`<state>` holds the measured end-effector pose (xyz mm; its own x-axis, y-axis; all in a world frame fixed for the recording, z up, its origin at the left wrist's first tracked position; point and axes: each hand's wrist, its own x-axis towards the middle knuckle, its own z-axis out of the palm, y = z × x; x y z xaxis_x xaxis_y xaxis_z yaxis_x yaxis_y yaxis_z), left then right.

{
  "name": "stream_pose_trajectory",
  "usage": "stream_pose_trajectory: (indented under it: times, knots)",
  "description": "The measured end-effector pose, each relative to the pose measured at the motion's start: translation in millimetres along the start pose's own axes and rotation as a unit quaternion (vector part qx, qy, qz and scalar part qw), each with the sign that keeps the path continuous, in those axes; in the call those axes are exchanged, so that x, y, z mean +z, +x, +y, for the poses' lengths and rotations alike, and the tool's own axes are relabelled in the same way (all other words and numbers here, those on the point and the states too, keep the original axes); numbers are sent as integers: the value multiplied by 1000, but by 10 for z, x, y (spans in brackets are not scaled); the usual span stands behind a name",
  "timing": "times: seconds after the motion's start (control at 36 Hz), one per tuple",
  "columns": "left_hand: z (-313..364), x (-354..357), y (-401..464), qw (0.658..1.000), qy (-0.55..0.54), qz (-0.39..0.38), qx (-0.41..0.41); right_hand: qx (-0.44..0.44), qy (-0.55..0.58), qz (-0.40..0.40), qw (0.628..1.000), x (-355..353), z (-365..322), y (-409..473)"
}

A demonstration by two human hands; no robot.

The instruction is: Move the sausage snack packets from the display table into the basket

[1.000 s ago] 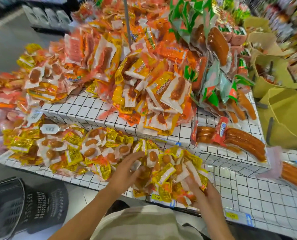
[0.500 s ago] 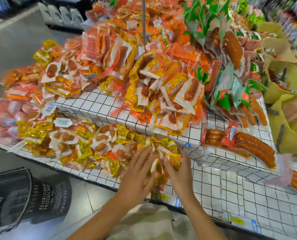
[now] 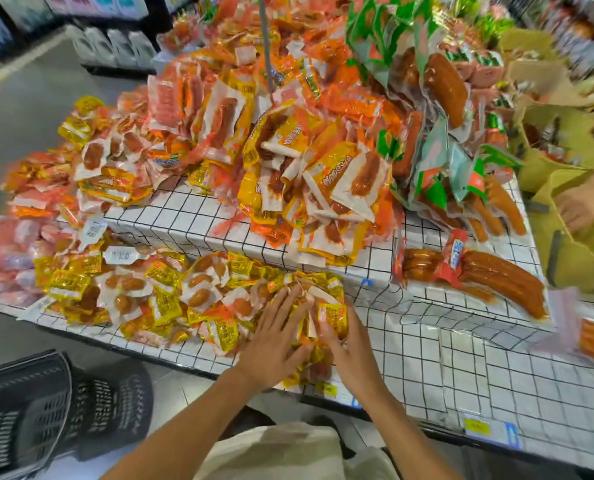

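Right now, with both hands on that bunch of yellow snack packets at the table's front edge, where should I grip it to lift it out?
Squeeze the bunch of yellow packets from its two sides, left hand and right hand closing toward each other. The packets are loose, flat and slippery-looking, so scoop the fingers under the lower edge nearest you, then lift toward the basket, probably low and left.

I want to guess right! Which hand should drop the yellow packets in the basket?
Probably the left hand. The basket sits on the floor at the person's left, on that arm's side. The right hand is farther away, though both press the same packets.
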<state>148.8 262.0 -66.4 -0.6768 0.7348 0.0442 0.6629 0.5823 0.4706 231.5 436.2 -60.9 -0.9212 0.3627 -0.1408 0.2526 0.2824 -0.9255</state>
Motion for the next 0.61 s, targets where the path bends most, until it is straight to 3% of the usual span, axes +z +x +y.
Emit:
stream_pose_trajectory:
  times: [0.19, 0.47, 0.61]
  knots:
    - [-4, -261, -132, 999, -38, -13, 20, 0, -26, 34, 999, -64, -10, -220]
    - [-185, -434, -510, 995, -81, -8, 63, 73, -82, 80, 991, 9, -86, -923]
    - [-258, -447, -748, 989, -80, 11, 126, 106, -95, 120, 983, 216, -62, -1391]
